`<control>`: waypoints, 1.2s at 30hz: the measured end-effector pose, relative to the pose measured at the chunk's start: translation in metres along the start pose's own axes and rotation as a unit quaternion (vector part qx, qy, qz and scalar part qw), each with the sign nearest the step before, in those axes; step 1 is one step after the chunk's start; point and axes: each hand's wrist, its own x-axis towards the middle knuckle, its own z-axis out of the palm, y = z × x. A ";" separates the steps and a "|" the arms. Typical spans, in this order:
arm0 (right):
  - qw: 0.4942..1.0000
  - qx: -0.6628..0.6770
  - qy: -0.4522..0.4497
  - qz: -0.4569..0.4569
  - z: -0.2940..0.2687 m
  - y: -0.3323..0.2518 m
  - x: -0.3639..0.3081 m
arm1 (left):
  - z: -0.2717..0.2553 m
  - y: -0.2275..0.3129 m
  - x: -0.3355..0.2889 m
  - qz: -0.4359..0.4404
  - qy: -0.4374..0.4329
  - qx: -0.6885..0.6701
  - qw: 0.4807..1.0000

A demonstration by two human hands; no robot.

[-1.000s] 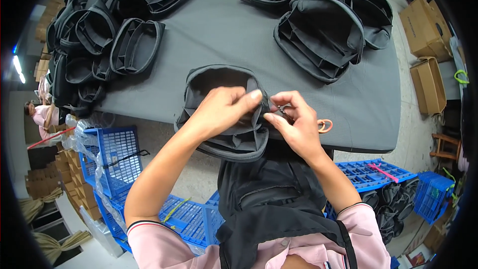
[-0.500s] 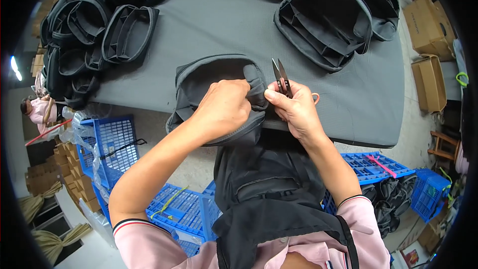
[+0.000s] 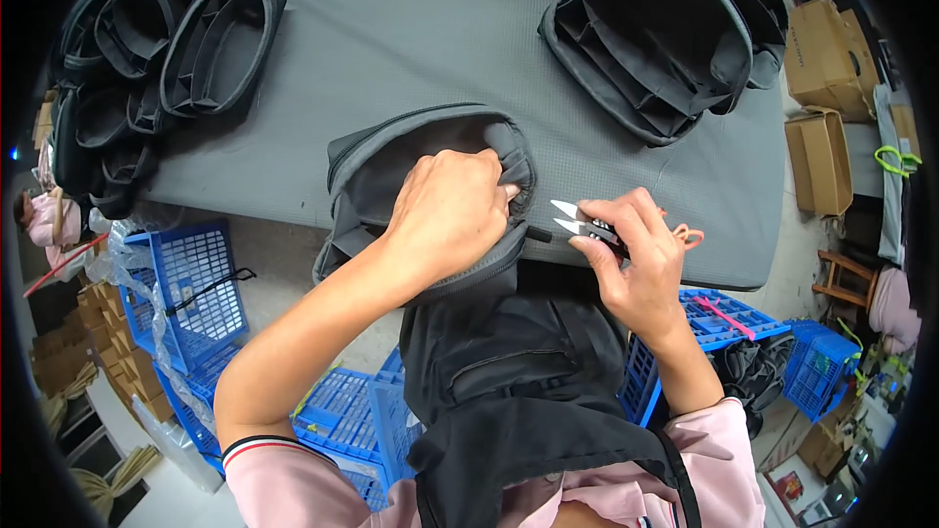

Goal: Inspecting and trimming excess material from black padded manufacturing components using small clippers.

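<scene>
A black fabric pouch [image 3: 381, 168] stands with its mouth up at the near edge of the grey-covered table [image 3: 411, 49]. Into that mouth reaches my left hand [image 3: 445, 207], closed on the pouch's right side wall near the rim; its fingertips are partly hidden by the fabric. To the right of the pouch, my right hand [image 3: 641, 252] grips a pair of thread snips [image 3: 597, 229]. The snips' two bright blades are spread apart and point left toward the pouch, not touching it. A small dark tab [image 3: 538, 234] sticks out from the pouch's right end.
Several similar black pouches [image 3: 220, 54] are heaped at the far left. A larger open pouch [image 3: 650, 49] lies at the far right with others behind it. Blue plastic crates [image 3: 191, 284] stand below the table edge. Cardboard boxes [image 3: 831, 54] sit right, and another person [image 3: 51, 220] is at far left.
The snips have swung from pointing up to pointing left, and my right hand has drawn away to the right, off the pouch. My left hand still holds the pouch wall.
</scene>
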 end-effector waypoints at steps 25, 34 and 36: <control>0.961 -0.206 -0.143 -0.113 -0.006 -0.029 0.034 | 0.008 -0.008 -0.003 0.012 0.032 -0.023 0.999; 0.932 0.291 -0.097 0.194 0.028 0.008 0.057 | 0.010 -0.006 -0.007 -0.005 0.015 -0.036 0.999; 0.926 0.326 -0.090 0.166 0.045 0.003 0.065 | 0.007 -0.002 -0.010 -0.007 0.026 -0.075 0.997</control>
